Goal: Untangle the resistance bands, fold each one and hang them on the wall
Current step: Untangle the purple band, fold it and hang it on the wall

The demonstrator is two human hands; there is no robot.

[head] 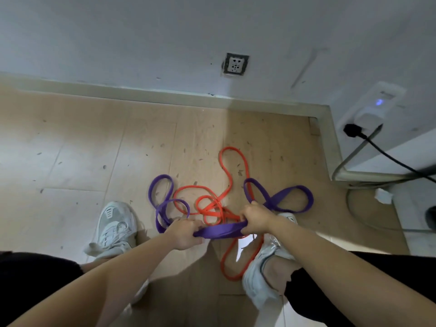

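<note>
I grip a stretch of the wide purple elastic resistance band (219, 231) between left hand (186, 233) and right hand (256, 219), both fists curled tight, its loops on the pale wood-plank floor (94, 149) near the far right corner, crossing the thin orange rubber band (232, 148); I judge a slow lift, not a yank, frees it.

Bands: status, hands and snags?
Left hand, right hand grip purple band, taut between them. Orange band tangled with it on floor, one loop at right shoe.
</note>
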